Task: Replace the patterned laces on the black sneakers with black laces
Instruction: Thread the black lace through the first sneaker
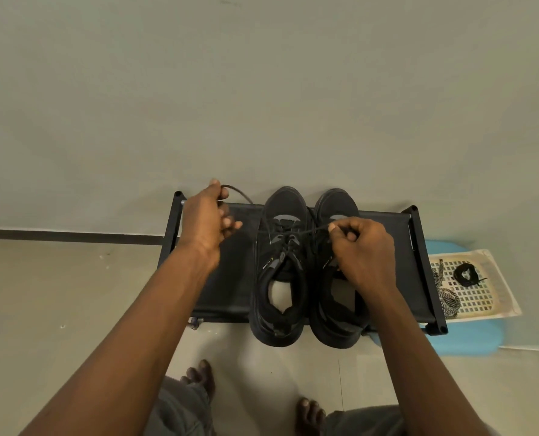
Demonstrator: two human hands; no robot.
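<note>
Both arms reach forward and down over a low black rack [227, 278], where two black sneakers [279, 212] stand side by side, toes away. The left hand [207, 223], fingers curled, pinches one end of a black lace [240, 194] and holds it out leftward. The right hand [361, 247] pinches the other end above the other sneaker. A patterned lace [449, 298] lies on a perforated tray [482, 303] to the right.

Black sneakers [279, 209] stand side by side, a black lace [240, 192] pulled taut across the left one.
</note>
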